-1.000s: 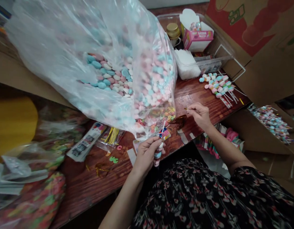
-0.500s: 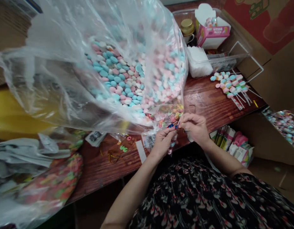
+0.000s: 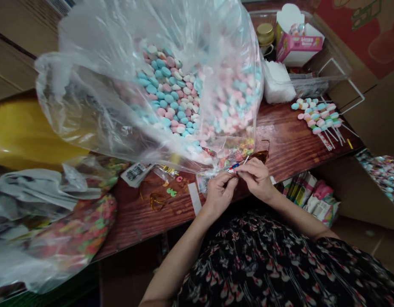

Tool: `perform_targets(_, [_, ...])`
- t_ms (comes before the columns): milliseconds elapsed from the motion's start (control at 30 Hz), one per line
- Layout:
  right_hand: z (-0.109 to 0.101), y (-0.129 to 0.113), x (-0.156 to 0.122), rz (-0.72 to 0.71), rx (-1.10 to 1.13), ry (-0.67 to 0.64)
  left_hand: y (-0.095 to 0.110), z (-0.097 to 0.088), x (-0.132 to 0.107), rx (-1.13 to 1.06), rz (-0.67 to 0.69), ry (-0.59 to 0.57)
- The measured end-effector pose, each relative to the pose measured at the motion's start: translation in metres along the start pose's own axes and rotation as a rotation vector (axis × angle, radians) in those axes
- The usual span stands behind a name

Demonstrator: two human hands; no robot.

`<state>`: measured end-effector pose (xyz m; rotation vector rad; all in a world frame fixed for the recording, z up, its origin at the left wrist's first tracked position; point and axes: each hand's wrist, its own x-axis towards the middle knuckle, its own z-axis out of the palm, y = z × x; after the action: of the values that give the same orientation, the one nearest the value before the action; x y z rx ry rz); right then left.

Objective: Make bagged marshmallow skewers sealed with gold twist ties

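Note:
My left hand [image 3: 220,190] is closed, thumb and fingers pinched together in front of my body. At its fingertips is a small blue, red and white piece [image 3: 233,167]; its kind is too small to make out. Close beside it, my right hand [image 3: 257,179] is also pinched, with a thin white stick [image 3: 246,160] poking up from its fingers. A shiny gold strip [image 3: 262,156] shows just behind the right hand. Under and behind the hands lies a small clear bag of colourful ring candies [image 3: 240,152]. What sits inside both pinches is mostly hidden.
A large clear plastic bag [image 3: 97,123] of pastel candies [image 3: 168,98] covers the table [image 3: 289,140]. At right lie candy skewers [image 3: 321,115] and a plastic bin [image 3: 339,64]. A bag of bright ring candies [image 3: 82,230] is at left. Below right stands an open carton [image 3: 344,187].
My right hand has lowered and turned, its fingers now nearer the left hand. The gold strip now shows behind it. The whole view has shifted slightly, with the table things appearing farther right.

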<state>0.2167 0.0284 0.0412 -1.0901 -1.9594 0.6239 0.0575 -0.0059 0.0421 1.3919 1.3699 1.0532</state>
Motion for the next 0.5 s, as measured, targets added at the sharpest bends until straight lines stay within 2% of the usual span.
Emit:
perform_targets(67, [0.004, -0.004, 0.000, 0.000, -0.067, 0.033, 0.002, 0.000, -0.002, 0.030, 0.045, 0.014])
perform_targets(167, [0.010, -0.004, -0.002, -0.085, -0.206, 0.054, 0.001, -0.001, -0.005, 0.035, 0.063, 0.031])
perform_targets(267, [0.016, 0.000, -0.003, -0.159, -0.233, 0.024, -0.004, -0.003, -0.007, -0.019, 0.006, 0.046])
perform_targets(500, [0.018, 0.010, 0.003, -0.282, -0.107, 0.018, -0.013, -0.005, -0.008, -0.248, -0.187, 0.050])
